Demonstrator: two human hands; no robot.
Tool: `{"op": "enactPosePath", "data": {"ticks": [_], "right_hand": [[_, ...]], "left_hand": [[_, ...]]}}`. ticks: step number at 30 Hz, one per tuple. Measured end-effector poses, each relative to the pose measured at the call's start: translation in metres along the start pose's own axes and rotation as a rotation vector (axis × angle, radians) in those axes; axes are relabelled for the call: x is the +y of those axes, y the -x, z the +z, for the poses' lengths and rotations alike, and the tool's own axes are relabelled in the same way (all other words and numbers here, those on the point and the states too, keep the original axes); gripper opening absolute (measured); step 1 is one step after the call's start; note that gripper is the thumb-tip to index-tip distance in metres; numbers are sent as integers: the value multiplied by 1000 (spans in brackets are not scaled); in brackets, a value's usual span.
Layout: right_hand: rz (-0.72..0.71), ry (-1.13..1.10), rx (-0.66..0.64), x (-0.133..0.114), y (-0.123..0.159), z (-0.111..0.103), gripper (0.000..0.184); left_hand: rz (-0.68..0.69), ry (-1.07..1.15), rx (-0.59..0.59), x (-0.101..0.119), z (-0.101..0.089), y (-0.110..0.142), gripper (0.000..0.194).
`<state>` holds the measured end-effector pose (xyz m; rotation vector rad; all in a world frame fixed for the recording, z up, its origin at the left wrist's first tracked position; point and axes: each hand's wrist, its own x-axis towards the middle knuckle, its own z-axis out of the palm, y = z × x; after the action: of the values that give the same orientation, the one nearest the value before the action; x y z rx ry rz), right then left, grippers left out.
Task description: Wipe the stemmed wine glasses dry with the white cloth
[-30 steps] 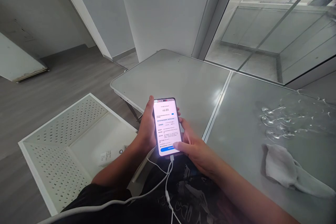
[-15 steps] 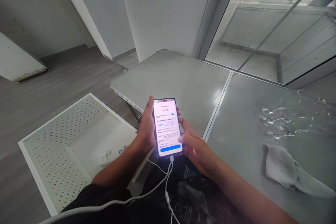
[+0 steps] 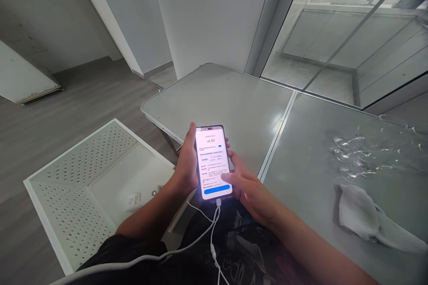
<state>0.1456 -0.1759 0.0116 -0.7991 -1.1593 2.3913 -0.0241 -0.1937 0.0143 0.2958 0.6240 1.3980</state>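
Observation:
A smartphone (image 3: 214,160) with a lit white screen and a blue bar near its bottom is held upright above my lap. My left hand (image 3: 188,160) grips its left side, thumb along the edge. On the other side my right hand (image 3: 249,185) wraps the phone, with fingertips showing past the right edge and the thumb over the lower right of the screen. A white cable (image 3: 214,220) is plugged into the phone's bottom end and runs down across my dark clothes.
A grey folding table (image 3: 227,93) stands ahead and to the right. On it lie several clear stemmed glasses (image 3: 349,153) and a crumpled white cloth (image 3: 357,211). At left is a white perforated basket (image 3: 72,213) with a small labelled packet (image 3: 133,200) inside. Glass panels (image 3: 334,35) rise behind the table.
My right thumb has shifted slightly left and up over the screen. The phone and my left hand have stayed almost still.

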Motion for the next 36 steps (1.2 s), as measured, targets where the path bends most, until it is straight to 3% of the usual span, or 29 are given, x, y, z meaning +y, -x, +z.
{"op": "enactPosePath", "data": {"ticks": [9,15,20,32,36], "right_hand": [[24,93,5,-6,1,1,87],[0,31,31,-1,-2,1,68],[-5,20,40,1,-3,1,67],[18,18,33,-3,-2,6,71],[16,18,38,-3,-3,6,66]], "left_hand": [[3,-9,50,-1,-3,-1,74],[0,-18,96,-1,-2,-2,71],[12,-23,150,0,2,-1,66],[-4,-8,53,-1,-1,-2,70],[2,-1,102,-1,2,-1,69]]}}
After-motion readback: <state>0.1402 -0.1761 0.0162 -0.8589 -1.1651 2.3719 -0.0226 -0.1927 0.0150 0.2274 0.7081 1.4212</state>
